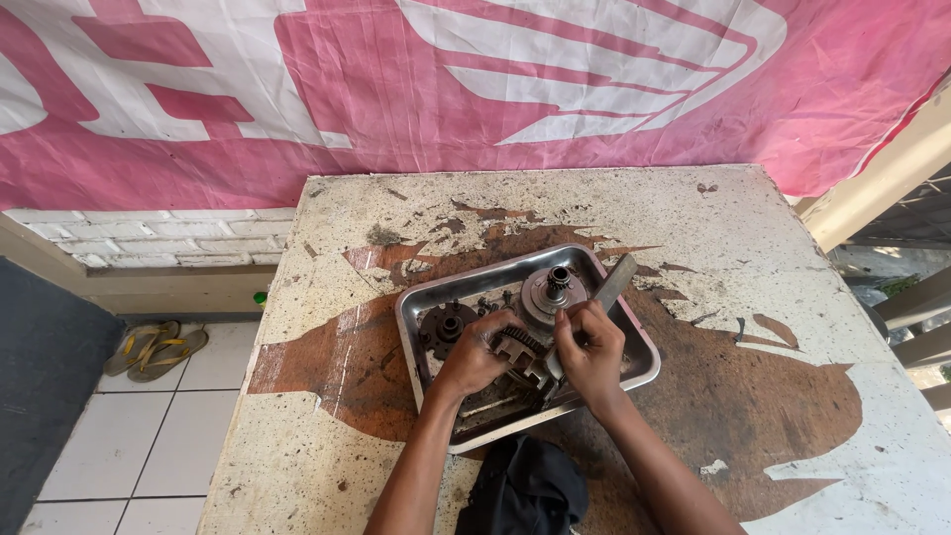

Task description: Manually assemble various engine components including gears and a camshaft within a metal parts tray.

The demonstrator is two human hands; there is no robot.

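Left hand (474, 355) and right hand (591, 355) close together, fingers curled.

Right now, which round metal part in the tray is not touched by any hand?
The pale round hub at the tray's far side; no hand touches it.

Two bare forearms entered frame from bottom edge. No sleeves seen on either arm up to frame edge. No gloves, no watch, no bracelets seen at wrists. Left hand (474, 354) bare, dark grime smudged across knuckles and fingers. Right hand (591, 349) bare too, no rings made out, fingers similarly soiled. Arms slender, wrists narrow. Fingernails too small to tell. Rest of body out of view; dark bundle near bottom edge unclear whether worn clothing or loose cloth.
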